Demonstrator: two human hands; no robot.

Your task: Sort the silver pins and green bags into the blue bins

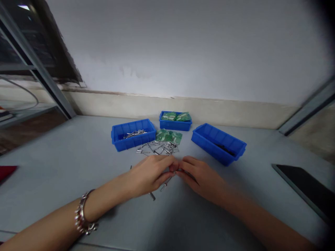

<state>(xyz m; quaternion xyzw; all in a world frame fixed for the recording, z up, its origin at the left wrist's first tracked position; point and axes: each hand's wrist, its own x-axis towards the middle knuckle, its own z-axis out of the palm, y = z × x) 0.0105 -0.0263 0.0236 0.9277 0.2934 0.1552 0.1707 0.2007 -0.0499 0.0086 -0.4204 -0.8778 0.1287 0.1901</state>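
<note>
The grey table [65,157] carries a dark flat slab [300,186], its near end lost in shadow. A blue bin [209,149] holds dim dark pieces. The right hand [201,177]'s fingertips meet those of the left hand [150,174], hiding their own hold; the left seemingly pinches a slanting metal pin [163,187]. A rod [152,196] is half covered.

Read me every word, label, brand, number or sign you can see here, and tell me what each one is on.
No text can be read in this view.
Green packets: any print is too small and blurred to make out.
Left bin, right bin and back bin: no lettering that I can make out.
Dark slab at the right: no readable marking.
</note>
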